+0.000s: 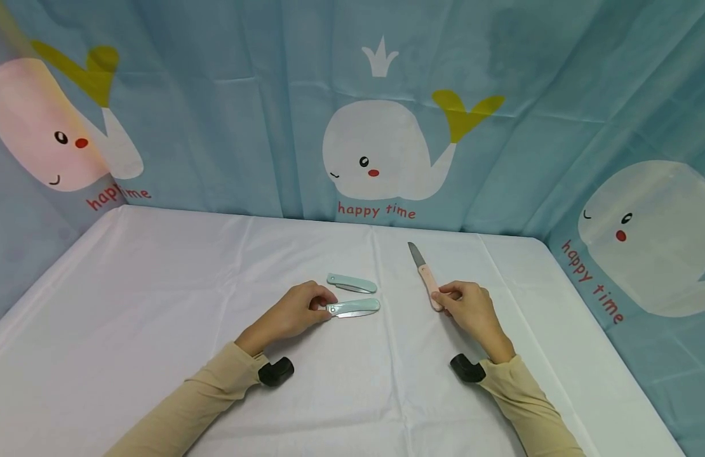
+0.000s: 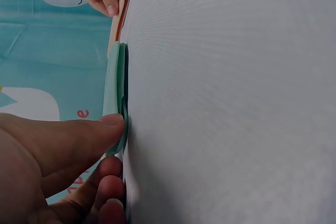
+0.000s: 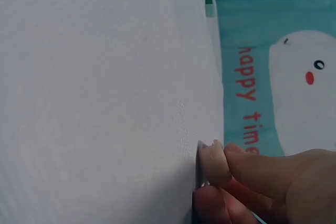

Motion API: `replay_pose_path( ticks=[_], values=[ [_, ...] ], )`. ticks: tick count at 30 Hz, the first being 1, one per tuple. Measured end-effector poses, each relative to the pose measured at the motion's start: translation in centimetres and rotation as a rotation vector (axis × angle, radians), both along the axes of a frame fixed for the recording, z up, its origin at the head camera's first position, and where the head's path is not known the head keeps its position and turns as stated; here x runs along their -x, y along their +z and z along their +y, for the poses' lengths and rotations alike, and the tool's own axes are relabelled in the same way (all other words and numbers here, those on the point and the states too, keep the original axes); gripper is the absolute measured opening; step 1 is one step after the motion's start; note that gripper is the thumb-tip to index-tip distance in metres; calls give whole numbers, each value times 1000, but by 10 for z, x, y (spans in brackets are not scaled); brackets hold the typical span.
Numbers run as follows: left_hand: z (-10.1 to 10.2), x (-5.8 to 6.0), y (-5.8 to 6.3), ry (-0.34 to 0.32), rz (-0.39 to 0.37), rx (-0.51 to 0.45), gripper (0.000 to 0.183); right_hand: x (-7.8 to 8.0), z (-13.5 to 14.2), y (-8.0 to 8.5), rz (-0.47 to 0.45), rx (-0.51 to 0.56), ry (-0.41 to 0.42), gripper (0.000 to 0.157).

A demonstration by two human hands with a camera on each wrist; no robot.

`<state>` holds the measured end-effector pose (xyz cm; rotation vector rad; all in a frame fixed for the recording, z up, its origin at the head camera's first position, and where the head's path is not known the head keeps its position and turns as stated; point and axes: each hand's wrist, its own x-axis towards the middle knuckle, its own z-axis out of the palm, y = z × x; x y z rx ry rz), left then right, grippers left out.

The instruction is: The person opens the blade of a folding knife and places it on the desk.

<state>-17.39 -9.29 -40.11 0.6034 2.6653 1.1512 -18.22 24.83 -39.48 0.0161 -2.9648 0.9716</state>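
Observation:
Two mint-green folding knives lie one behind the other near the table's middle, each with its blade folded along the handle. My left hand (image 1: 298, 308) pinches the left end of the nearer green folding knife (image 1: 358, 305) between thumb and fingers. Just behind it is the farther green folding knife (image 1: 352, 282), untouched. To the right, my right hand (image 1: 471, 310) pinches the near end of a pink folding knife (image 1: 428, 282). Its grey blade (image 1: 416, 254) is unfolded and points away. In the right wrist view, the pink handle (image 3: 214, 162) sits between thumb and fingers.
A white cloth (image 1: 158, 285) covers the table, with shallow creases. Behind and at both sides hangs a blue curtain (image 1: 215, 139) printed with whales. Black wrist devices (image 1: 276, 372) are at both sleeve cuffs.

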Motion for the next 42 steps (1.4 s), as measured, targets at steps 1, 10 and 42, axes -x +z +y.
replay_pose_path(
  ticks=[1,10,42],
  values=[
    [0,0,0,-4,1,-2,22,0,0,0,-6,-3,-3,33],
    [-2,0,2,-38,20,-20,19,2,-1,0,10,-3,19,32],
    [1,-5,4,-48,-44,7,21,-20,-40,9,178,56,370,19]
  ],
)
